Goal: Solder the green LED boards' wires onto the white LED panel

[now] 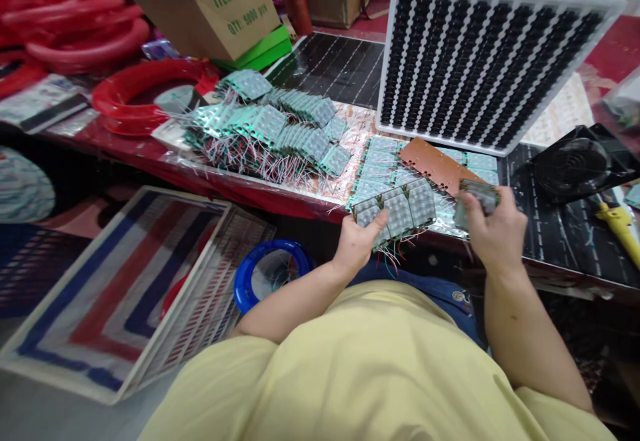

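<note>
my left hand (357,241): low centre of frame, thumb on top, fingers under, gripping a fanned strip of small LED boards (397,213); held flat, lens side up, so the faces can be seen. Thin wires (393,254) hang loose off its near edge.
my right hand (495,231): right of centre, closed round a small stack of boards (475,197), tilted toward me, edge-on; count not readable.
gap between hands: apart, not touching; both just over the near edge of the surface (165,154).
shirt: yellow, fills the bottom of frame; blue fabric above it at the surface edge.
floor, lower left: striped white-framed panel (105,294) leaning flat, a blue ring (250,274) beside it, partly under the surface.
just past my hands: rows of the same boards laid flat (380,164), a brown board (433,164) lying across them at a slant.
centre left of frame: big heap of wired boards (270,131), overlapped like shingles, wires all trailing toward the near edge; probably stacked that way to keep leads untangled.
right edge: black fan housing (575,164) and a yellow-handled tool (623,227), lying within reach.
upper right: large white tray with a black lens grid (480,61), propped up at an angle, facing me.
upper left: red rings (140,91) and red hoses (60,21).
top: cardboard boxes (220,4), one on a green box (260,51).
</note>
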Demonstrator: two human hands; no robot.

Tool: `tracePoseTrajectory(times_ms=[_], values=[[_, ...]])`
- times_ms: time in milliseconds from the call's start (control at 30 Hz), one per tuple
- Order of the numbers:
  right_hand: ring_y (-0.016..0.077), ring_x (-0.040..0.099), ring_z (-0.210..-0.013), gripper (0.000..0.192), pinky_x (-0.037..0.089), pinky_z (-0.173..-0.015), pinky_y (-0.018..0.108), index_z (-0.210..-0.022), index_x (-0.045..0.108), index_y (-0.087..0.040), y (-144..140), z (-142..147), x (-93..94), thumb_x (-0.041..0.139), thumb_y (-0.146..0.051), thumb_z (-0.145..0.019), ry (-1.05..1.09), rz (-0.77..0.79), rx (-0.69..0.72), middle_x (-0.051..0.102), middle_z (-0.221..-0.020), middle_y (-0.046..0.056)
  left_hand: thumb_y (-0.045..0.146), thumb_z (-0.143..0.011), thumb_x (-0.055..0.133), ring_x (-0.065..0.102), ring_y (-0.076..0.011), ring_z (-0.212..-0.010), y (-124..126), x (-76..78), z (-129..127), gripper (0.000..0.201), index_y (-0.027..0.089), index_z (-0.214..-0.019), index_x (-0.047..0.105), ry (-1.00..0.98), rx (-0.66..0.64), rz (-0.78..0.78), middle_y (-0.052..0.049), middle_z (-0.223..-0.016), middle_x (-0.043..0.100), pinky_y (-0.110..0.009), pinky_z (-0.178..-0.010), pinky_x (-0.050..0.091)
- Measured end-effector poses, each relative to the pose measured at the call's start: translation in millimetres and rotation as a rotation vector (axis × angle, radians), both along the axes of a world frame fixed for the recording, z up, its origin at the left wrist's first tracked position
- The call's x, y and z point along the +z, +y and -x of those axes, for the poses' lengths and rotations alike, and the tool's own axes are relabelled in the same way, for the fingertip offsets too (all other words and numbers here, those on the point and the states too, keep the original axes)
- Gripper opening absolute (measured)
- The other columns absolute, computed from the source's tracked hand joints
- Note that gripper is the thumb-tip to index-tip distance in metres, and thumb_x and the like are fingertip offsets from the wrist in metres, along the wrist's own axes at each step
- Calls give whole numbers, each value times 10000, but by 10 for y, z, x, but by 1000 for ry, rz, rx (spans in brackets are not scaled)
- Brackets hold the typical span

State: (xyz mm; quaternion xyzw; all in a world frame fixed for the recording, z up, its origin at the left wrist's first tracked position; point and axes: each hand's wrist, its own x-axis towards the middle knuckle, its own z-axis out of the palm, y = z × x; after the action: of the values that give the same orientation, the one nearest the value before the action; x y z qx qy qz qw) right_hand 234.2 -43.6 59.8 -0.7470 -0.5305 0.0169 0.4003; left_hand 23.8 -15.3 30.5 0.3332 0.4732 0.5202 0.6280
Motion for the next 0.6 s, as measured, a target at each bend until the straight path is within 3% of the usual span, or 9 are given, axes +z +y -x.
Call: tracePoseTrajectory(times_ms=[67,133,200,267,333,400,500,600], values=[[245,589,-691,614,421,-630,353,-890,582,-208,-40,-20,78,477,-804,-786,101,13,22,629,-759,78,458,-449,915,657,-136,-703,37,41,-31,522,128,-788,695,-83,-10,48,-22,-782,736,-301,-816,545],[274,624,-965,567,475,-829,417,-919,597,-211,-52,14,103,482,-758,-823,162,-2,192,667,-1032,116,440,-417,928,667,-143,-725,44,72,-69,548,132,-804,693,-125,-43,71,-21,-794,738,-328,-869,544],[288,509,-1246,520,400,-1035,473,-946,572,-214,-22,66,54,527,-719,-828,166,-69,313,559,-1318,135,444,-435,924,680,-156,-749,23,89,-98,540,134,-815,700,-126,-84,64,-28,-812,745,-347,-904,540],[297,421,-1344,577,348,-1100,494,-990,530,-214,30,92,-33,595,-742,-768,228,-128,332,476,-1409,154,461,-483,908,694,-173,-784,-6,89,-108,520,132,-836,716,-96,-137,33,-46,-855,758,-350,-922,539],[299,469,-1301,698,389,-1070,485,-1092,509,-209,66,85,-96,623,-781,-709,346,-95,352,507,-1367,163,474,-535,886,702,-180,-807,-22,70,-105,495,132,-858,731,-59,-189,-12,-60,-894,766,-334,-908,546],[289,584,-1129,731,471,-955,447,-1108,534,-194,62,85,-99,593,-805,-710,379,2,374,609,-1208,148,475,-586,863,706,-182,-837,-17,38,-106,467,139,-885,740,-25,-225,-57,-63,-933,770,-312,-889,551],[245,622,-780,646,500,-713,365,-927,582,-192,19,176,-40,528,-813,-755,216,44,247,661,-860,99,494,-623,835,711,-188,-864,8,-16,-147,449,148,-895,745,1,-183,-104,-64,-956,771,-298,-880,556],[231,577,-640,656,436,-598,323,-883,565,-199,19,337,-36,467,-838,-774,19,-51,71,612,-708,81,513,-627,823,716,-192,-845,26,-42,-221,442,150,-869,746,13,-114,-134,-65,-929,772,-297,-866,564]])
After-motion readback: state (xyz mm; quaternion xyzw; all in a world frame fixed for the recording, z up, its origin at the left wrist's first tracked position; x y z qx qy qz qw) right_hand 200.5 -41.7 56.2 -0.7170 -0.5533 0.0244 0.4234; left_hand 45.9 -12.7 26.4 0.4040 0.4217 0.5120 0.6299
